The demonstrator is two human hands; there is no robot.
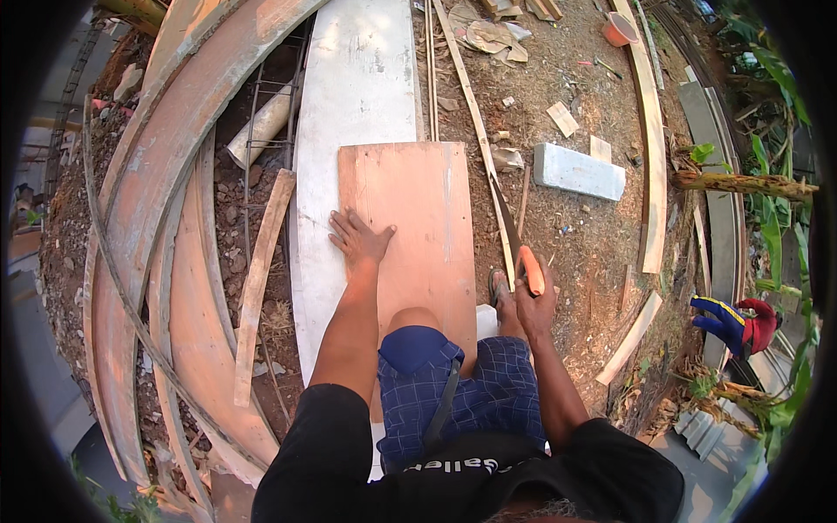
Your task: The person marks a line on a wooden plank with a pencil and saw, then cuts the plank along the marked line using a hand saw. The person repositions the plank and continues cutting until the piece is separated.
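- Sawing is looking like the work in hand here, and at this instant it is seeming to be at the setting-up or between-strokes stage: the saw (506, 216) is hanging out to the right, its blade not biting into the plywood panel (423, 227).
- That panel is lying lengthwise in front of the person, resting on a long white plank (353, 87), with the left knee (413, 320) bearing down on its near part.
- The next move, I'm judging, is calling for bringing the teeth to the panel's edge while the left side is holding it steady; a cutting line isn't showing clearly from up here.
- Now the left hand (359, 240): it's spreading flat, palm down, thumb pointing right across the wood, fingers reaching over the panel's left edge, arm stretching nearly straight.
- And the right hand (536, 301): it's wrapping firmly round the orange handle (530, 268), elbow bending slightly, blade pointing forward and a little left.
- The blade's tip is overlapping a thin wooden strip (475, 122) in this view; whether they're touching, I cannot tell.
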